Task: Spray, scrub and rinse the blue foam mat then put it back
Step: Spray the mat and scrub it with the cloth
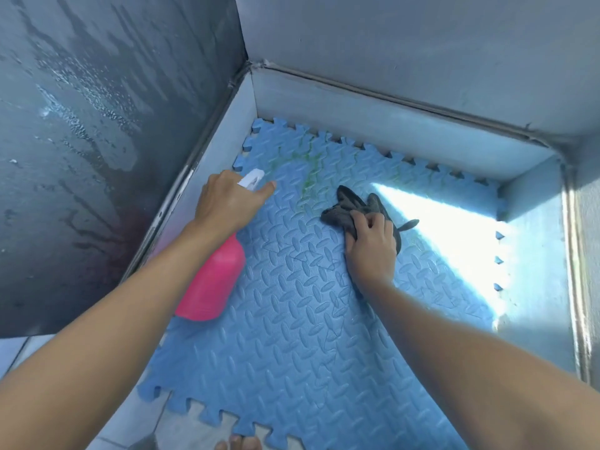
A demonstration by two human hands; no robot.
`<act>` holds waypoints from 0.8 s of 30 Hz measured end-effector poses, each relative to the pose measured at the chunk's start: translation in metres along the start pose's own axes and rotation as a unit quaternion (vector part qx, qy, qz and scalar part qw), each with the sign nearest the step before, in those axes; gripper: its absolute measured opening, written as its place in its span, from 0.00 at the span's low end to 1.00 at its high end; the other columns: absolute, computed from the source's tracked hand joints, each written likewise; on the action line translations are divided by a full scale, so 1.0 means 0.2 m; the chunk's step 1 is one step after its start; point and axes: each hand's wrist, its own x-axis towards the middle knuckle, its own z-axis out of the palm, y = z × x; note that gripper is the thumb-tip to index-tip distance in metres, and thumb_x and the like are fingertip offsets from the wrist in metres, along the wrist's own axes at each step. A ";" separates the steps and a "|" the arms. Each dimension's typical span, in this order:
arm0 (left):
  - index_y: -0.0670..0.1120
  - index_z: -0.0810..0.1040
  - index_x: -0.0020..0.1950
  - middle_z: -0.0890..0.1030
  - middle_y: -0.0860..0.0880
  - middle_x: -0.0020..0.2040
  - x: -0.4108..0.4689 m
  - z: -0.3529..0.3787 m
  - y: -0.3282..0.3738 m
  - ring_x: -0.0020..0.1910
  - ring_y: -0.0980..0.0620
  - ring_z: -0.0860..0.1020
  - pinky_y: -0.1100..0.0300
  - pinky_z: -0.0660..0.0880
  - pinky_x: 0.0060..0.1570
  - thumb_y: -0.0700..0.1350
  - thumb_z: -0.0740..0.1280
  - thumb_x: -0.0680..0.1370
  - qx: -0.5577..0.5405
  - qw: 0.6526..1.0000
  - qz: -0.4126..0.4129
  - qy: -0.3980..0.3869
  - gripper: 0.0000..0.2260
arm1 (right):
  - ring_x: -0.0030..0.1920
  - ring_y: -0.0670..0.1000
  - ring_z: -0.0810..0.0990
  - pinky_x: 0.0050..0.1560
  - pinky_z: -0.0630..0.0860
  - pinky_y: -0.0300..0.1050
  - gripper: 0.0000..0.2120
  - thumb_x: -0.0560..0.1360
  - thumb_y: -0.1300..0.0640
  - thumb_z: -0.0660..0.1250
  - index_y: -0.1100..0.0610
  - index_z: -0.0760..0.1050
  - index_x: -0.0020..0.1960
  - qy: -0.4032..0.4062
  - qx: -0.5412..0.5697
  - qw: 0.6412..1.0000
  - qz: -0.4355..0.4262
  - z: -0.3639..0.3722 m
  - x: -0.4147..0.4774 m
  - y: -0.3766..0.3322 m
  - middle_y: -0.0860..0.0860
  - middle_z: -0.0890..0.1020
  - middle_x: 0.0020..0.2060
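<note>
Blue foam mat lies flat in the metal tray. My left hand grips the pink spray bottle, my right hand clutches the dark rag. Best bet: soak those green stains first, then scrub in firm circles.

Cool bluish daylight fills my view. A hard wedge of sun glares white across the mat on my right, washing out its pattern. Edges bend; detail looks soft.
</note>
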 end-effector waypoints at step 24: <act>0.40 0.70 0.29 0.75 0.49 0.28 -0.01 0.05 0.03 0.30 0.48 0.75 0.53 0.76 0.38 0.64 0.73 0.71 0.001 0.989 0.115 -0.091 0.30 | 0.52 0.56 0.71 0.51 0.75 0.54 0.15 0.78 0.51 0.66 0.52 0.74 0.64 0.010 0.013 1.000 0.000 0.01 0.00 0.00 0.54 0.74 0.53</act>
